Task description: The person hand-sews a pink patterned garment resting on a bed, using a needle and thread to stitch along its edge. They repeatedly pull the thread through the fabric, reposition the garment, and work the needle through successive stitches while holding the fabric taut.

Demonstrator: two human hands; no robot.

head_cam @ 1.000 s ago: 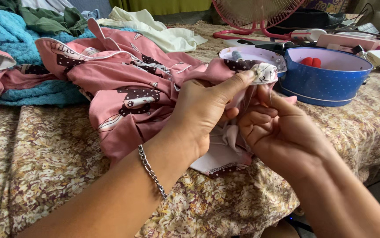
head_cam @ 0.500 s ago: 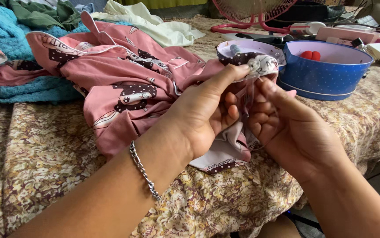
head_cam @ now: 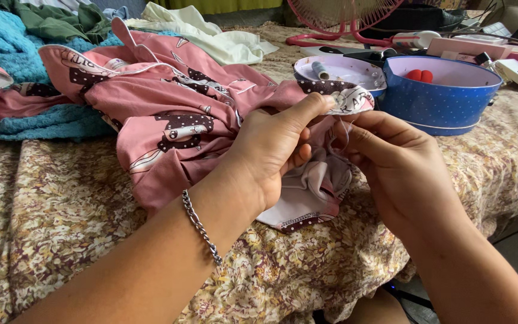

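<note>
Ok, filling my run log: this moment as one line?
left hand: pinching pink garment cuff | right hand: holding cuff underside | blue tin: behind

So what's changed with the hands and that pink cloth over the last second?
Very little. The left hand has stretched its thumb out along the dotted edge of the pink garment, pressing it flat, and the right hand has eased slightly lower beside it. Both hands keep hold of the same bunched cloth. The blue tin, its lid and the floral cover lie as before.
</note>
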